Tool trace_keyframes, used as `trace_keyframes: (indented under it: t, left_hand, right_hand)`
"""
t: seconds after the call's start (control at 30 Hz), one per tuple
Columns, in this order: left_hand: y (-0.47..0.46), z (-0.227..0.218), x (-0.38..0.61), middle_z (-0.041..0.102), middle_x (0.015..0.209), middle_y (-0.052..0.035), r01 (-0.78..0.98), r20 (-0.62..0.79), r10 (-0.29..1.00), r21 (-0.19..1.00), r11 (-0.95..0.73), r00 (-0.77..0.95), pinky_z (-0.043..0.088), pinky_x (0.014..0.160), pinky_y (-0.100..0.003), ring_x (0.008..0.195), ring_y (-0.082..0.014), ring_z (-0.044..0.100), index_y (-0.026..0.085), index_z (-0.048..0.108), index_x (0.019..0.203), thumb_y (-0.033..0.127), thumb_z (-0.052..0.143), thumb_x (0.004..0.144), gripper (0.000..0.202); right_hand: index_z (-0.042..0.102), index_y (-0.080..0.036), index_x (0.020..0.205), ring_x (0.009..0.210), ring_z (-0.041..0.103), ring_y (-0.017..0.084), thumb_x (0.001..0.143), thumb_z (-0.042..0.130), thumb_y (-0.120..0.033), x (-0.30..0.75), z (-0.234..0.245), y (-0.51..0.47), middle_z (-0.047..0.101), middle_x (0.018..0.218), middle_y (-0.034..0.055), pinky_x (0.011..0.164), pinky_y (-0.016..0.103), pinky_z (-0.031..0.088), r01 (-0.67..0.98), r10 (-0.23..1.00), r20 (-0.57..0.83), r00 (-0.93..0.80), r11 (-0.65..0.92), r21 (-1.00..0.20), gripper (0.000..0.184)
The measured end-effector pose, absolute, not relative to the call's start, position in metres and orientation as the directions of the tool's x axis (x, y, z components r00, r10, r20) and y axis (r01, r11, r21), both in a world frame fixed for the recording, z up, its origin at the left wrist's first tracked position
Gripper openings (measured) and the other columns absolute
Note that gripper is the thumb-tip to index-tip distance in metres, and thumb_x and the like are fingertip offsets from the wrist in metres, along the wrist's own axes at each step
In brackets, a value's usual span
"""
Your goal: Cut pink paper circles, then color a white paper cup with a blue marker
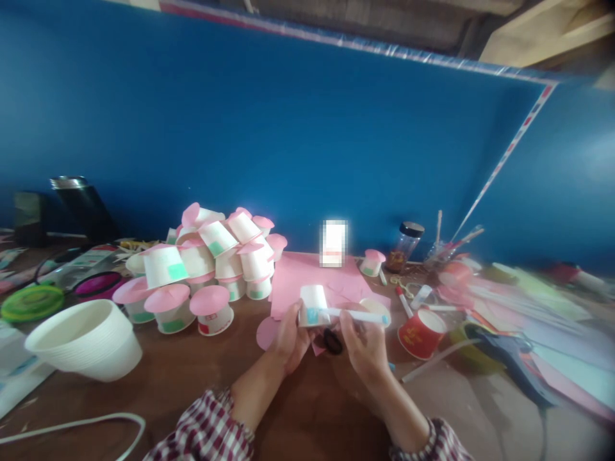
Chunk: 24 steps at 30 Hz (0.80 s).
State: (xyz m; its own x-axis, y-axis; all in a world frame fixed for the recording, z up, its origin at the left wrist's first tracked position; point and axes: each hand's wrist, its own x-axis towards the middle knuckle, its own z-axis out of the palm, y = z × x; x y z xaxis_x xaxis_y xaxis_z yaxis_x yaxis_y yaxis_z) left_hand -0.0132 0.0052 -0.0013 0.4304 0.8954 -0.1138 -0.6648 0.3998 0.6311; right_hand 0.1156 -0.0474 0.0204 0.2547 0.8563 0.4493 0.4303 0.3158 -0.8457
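My left hand (pixel 291 342) is closed round the lower left side of a small white paper cup (pixel 313 296) with a light blue patch near its lower edge. In my right hand (pixel 368 349) is a whitish marker with a light blue end (pixel 372 316), held almost level. Its left end points at the blue patch; whether it touches the cup cannot be made out. Beneath the hands lie a black ring-shaped handle (pixel 332 342), probably of scissors, and a pink paper disc (pixel 266 333). Pink paper sheets (pixel 293 275) spread out behind the cup.
Left stands a pile of paper cups with pink discs (pixel 166 266), beside nested white bowls (pixel 86 339). To the right are a red cup (pixel 421 333), a glue gun (pixel 521 365) and blurred papers (pixel 571 333). A lidded jar (pixel 404 248) stands near the blue wall (pixel 288 128).
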Motion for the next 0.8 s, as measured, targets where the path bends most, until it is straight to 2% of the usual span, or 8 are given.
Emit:
trace_keyframes:
  t: [0.2,0.43,0.53,0.7,0.8]
  left_hand:
    - [0.0033,0.0029,-0.0132,0.068,0.082,-0.0100,-0.672,-0.144,0.893,0.610,0.419,0.426,0.046,0.077,-0.033,0.084,-0.0239,0.063,0.009,0.061,0.092,0.035,0.049,0.083,0.030]
    - [0.0059,-0.0027,-0.0130,0.067,0.084,-0.0113,-0.672,-0.118,0.888,0.611,0.418,0.445,0.047,0.077,-0.033,0.082,-0.0232,0.063,0.009,0.061,0.095,0.043,0.045,0.084,0.039]
    - [0.0069,-0.0039,-0.0131,0.066,0.083,-0.0109,-0.668,-0.130,0.888,0.613,0.422,0.442,0.047,0.076,-0.032,0.081,-0.0224,0.062,0.010,0.061,0.095,0.041,0.045,0.085,0.036]
    - [0.0074,-0.0024,-0.0137,0.065,0.075,-0.0090,-0.672,-0.155,0.891,0.604,0.428,0.428,0.048,0.073,-0.032,0.073,-0.0206,0.061,0.014,0.060,0.082,0.041,0.043,0.086,0.033]
    - [0.0063,-0.0010,-0.0134,0.066,0.078,-0.0097,-0.669,-0.170,0.887,0.601,0.438,0.428,0.048,0.074,-0.033,0.075,-0.0209,0.062,0.013,0.060,0.086,0.040,0.040,0.087,0.034]
  right_hand:
    - [0.066,-0.014,0.082,0.057,0.064,0.016,0.086,0.053,-0.031,0.1167,0.0184,-0.0462,0.069,0.067,0.0053,0.052,0.023,0.051,0.397,0.855,0.450,0.259,0.330,-0.856,0.022]
    - [0.065,-0.014,0.076,0.056,0.063,0.015,0.086,0.053,-0.031,0.1161,0.0184,-0.0465,0.069,0.067,0.0056,0.050,0.022,0.050,0.403,0.855,0.453,0.252,0.333,-0.852,0.023]
    - [0.065,-0.014,0.073,0.054,0.063,0.015,0.086,0.052,-0.032,0.1153,0.0206,-0.0478,0.068,0.065,0.0053,0.048,0.021,0.049,0.409,0.862,0.443,0.246,0.322,-0.854,0.025]
    - [0.062,-0.015,0.066,0.052,0.062,0.014,0.087,0.051,-0.031,0.1149,0.0242,-0.0489,0.066,0.059,0.0042,0.049,0.020,0.049,0.409,0.874,0.441,0.203,0.333,-0.849,0.029]
    - [0.063,-0.015,0.067,0.052,0.061,0.014,0.087,0.051,-0.032,0.1147,0.0248,-0.0484,0.066,0.061,0.0045,0.049,0.020,0.049,0.402,0.875,0.437,0.207,0.331,-0.854,0.029]
